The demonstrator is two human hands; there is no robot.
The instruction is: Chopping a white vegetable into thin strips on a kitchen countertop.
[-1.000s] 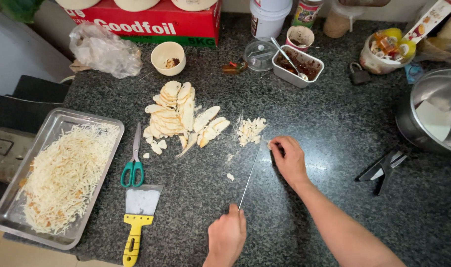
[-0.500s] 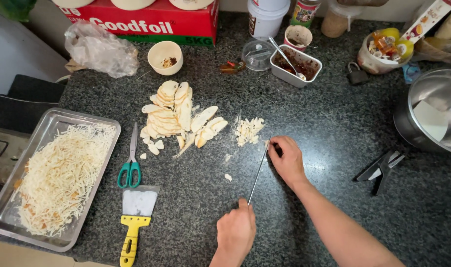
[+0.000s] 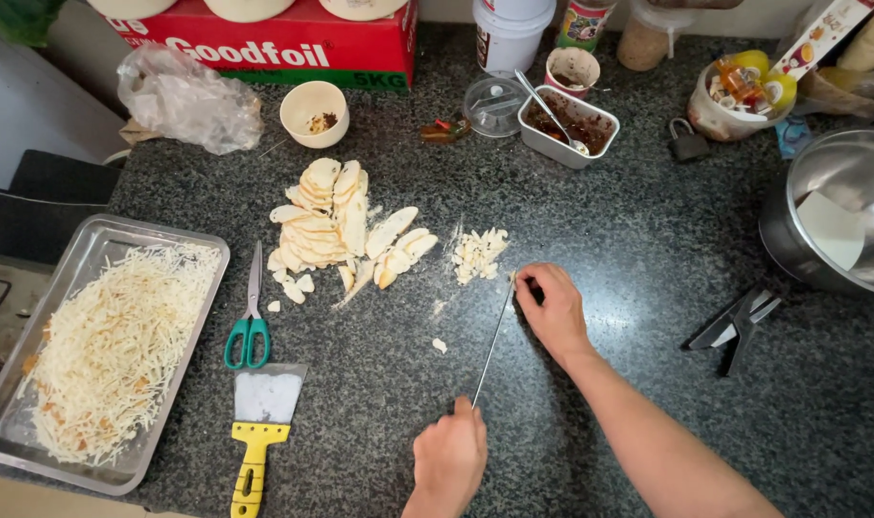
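Knife swung steeper; two hands hold it.

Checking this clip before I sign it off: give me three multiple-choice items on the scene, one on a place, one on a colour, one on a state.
1. Where do the scissors lie?
A. Between the metal tray and the pile of pale slices
B. Inside the steel pot
C. On the red box

2. What colour is the scraper's handle?
A. Green
B. Yellow
C. Black

3. How is the knife held?
A. Left hand at the handle end, right hand at the tip
B. Lying untouched on the counter
C. Both hands on the handle

Answers: 1 A, they lie on the counter just right of the tray and below the slices. 2 B, yellow below a pale blade. 3 A, one hand sits at each end of the blade.
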